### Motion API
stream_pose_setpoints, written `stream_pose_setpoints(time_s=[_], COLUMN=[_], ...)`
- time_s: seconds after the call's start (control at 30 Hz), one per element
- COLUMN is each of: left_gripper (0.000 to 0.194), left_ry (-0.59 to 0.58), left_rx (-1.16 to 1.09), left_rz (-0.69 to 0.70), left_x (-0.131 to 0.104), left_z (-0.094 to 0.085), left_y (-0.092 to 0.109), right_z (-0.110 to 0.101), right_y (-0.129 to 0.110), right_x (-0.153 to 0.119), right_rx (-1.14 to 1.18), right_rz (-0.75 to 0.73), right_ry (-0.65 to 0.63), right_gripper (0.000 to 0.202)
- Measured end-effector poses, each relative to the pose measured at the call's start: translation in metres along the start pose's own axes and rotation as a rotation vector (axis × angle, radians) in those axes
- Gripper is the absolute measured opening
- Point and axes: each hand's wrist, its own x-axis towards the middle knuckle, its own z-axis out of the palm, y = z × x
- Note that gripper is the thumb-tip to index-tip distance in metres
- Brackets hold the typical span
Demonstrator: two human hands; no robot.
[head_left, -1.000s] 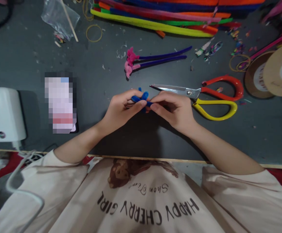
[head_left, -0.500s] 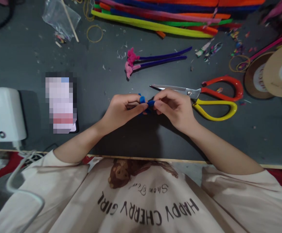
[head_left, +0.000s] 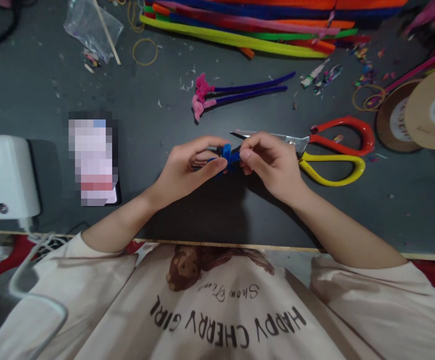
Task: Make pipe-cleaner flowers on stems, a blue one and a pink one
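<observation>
A bent blue pipe cleaner [head_left: 233,158] spans the small gap between my two hands. My left hand [head_left: 193,167] pinches its left part between thumb and fingers, with a blue loop standing up beside the fingertips. The right part is pinched by my right hand [head_left: 272,162]. Scissors [head_left: 296,144] with one red and one yellow handle lie just behind and to the right of my right hand, which partly covers them. Farther back lie two purple stems with pink tops [head_left: 204,97]. Fingers hide some of the blue piece.
Colourful pipe cleaners [head_left: 240,32] lie along the back. A phone [head_left: 93,165] and a white device [head_left: 7,175] with a cable are at left. Ribbon spools [head_left: 423,110] stand at right. Rubber bands, a plastic bag [head_left: 90,27] and scraps are scattered about.
The blue loop by my left fingertips now stands more upright and farther right. My right fingers have shifted slightly, and more of the blue piece shows between the hands.
</observation>
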Motion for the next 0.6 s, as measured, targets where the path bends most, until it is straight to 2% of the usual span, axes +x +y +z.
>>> stream_pose_setpoints(time_s=[0.13,0.23,0.37,0.6], left_gripper=[0.028,0.035,0.030,0.023], left_ry=[0.018,0.041,0.065,-0.035], left_rx=[0.158,0.253,0.307,0.300], left_rz=[0.107,0.162,0.197,0.256], left_x=[-0.0015,-0.0020,-0.0022,-0.0028], left_z=[-0.0006,0.0005,0.0019,0.0008], left_y=[-0.0027,-0.0043,-0.0045,-0.0048], right_z=[-0.0006,0.0017,0.0069,0.0083], right_y=[-0.0006,0.0002,0.0044,0.0033], right_x=[0.0011,-0.0003,-0.0035,-0.0043], right_rx=[0.033,0.077,0.167,0.210], right_rz=[0.063,0.078,0.103,0.191], right_ry=[0.053,0.007,-0.049,-0.079], right_gripper=[0.036,0.033,0.027,0.031])
